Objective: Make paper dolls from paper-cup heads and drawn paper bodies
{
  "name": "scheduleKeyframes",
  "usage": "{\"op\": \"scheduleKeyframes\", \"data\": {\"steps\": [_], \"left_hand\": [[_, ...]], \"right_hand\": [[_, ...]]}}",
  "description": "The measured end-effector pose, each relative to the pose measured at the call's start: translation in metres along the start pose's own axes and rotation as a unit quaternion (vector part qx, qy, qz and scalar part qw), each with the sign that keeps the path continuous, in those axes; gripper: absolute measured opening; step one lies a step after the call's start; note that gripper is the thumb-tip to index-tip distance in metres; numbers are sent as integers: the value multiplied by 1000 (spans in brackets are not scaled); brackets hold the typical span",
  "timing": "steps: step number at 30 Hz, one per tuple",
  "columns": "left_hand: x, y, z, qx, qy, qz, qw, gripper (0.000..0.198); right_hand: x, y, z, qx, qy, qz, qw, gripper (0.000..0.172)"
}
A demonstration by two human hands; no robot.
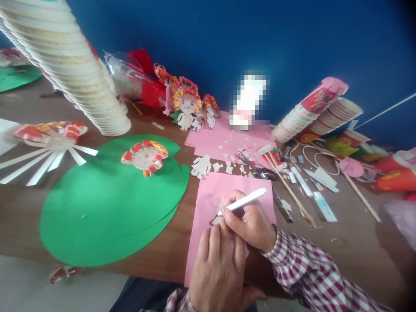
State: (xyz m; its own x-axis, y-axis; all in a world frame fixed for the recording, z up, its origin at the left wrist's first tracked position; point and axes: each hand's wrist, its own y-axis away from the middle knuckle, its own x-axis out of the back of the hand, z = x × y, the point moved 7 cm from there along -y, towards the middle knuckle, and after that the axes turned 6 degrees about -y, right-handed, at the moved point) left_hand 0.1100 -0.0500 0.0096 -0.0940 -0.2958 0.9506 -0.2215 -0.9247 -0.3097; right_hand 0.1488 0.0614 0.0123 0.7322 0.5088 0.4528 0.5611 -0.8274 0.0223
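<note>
Head camera shows the right hand (255, 222) grasping a white marker (245, 200), its tip at a small pale cutout (217, 208) on the near pink sheet (209, 188). The left hand (218, 272), unclenched, lies over this sheet, which is right of green paper (107, 203).

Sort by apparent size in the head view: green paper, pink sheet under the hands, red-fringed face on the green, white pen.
1. Green paper
2. Pink sheet, partly covered
3. Red-fringed face
4. White pen, similarly long but much slimmer
</note>
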Motion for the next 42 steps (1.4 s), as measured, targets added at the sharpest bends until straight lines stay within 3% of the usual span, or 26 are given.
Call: {"op": "scheduleKeyframes", "data": {"steps": [29, 42], "left_hand": [[-2, 0, 0, -3, 2, 1, 1000, 92], [0, 0, 0, -4, -4, 18, 1000, 97]], "right_hand": [[5, 0, 0, 1, 19, 29, 999, 9], [7, 1, 3, -7, -23, 35, 999, 11]]}}
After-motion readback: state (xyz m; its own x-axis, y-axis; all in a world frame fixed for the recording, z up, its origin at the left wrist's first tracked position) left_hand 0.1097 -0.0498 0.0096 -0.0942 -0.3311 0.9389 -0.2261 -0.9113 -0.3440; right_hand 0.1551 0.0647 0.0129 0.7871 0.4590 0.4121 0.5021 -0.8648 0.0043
